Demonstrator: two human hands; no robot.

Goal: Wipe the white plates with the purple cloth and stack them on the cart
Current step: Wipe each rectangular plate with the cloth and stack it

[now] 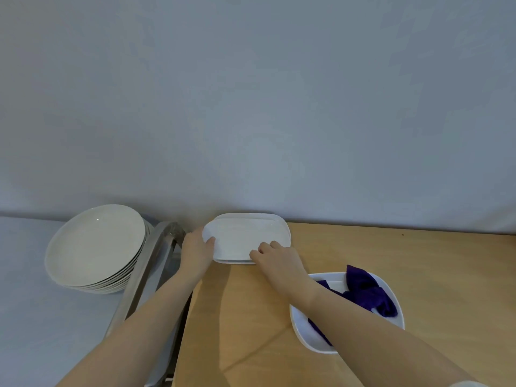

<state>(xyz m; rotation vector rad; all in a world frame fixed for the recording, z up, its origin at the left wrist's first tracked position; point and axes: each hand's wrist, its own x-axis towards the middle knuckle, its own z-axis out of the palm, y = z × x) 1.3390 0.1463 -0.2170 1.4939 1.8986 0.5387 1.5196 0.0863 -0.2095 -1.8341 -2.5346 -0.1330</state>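
While both hands hold the far plate [247, 237] on the table [391, 255], left hand [196, 251] thumb over its left rim, right hand [276, 259] fingers curled on the near edge, lift it level; the rims look slick. Cloth [368, 293] lies loose in the near plate [346, 312], ungripped. Count: two oblong plates, one cloth, one stack [96, 250] on the cart [148, 275], roughly seven plates.

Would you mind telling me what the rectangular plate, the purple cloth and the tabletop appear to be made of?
Rectangular plate: probably glazed ceramic, judging by its smooth, faintly shiny white surface. Purple cloth: soft fabric, possibly microfibre, since it lies crumpled in folds. Tabletop: light wood or wood-look laminate with a matte finish; I cannot tell which.
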